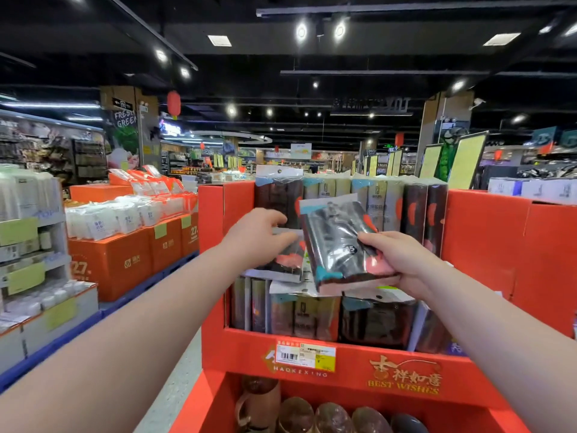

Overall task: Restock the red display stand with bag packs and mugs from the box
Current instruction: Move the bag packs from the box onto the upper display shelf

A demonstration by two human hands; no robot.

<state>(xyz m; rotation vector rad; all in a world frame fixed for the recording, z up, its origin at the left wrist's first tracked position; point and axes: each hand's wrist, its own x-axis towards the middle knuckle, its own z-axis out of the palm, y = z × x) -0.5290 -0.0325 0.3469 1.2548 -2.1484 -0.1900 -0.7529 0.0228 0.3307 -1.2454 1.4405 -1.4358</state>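
The red display stand (343, 360) fills the centre, with bag packs standing in its upper tier. My right hand (396, 260) grips a dark bag pack (337, 242) by its lower edge, holding it tilted above the tier. My left hand (259, 235) reaches in beside it, fingers resting on another dark bag pack (287, 260) that lies flat on top of the upright ones. A back row of dark and pale packs (374, 201) stands behind. Brown mugs (296, 414) line the lower tier at the bottom edge of the view.
Orange cartons (125, 260) topped with white packets stand to the left on a blue pallet. A white shelf unit (28, 245) is at far left. A second red stand wall (512, 239) rises to the right. The aisle floor runs between the stand and the pallet.
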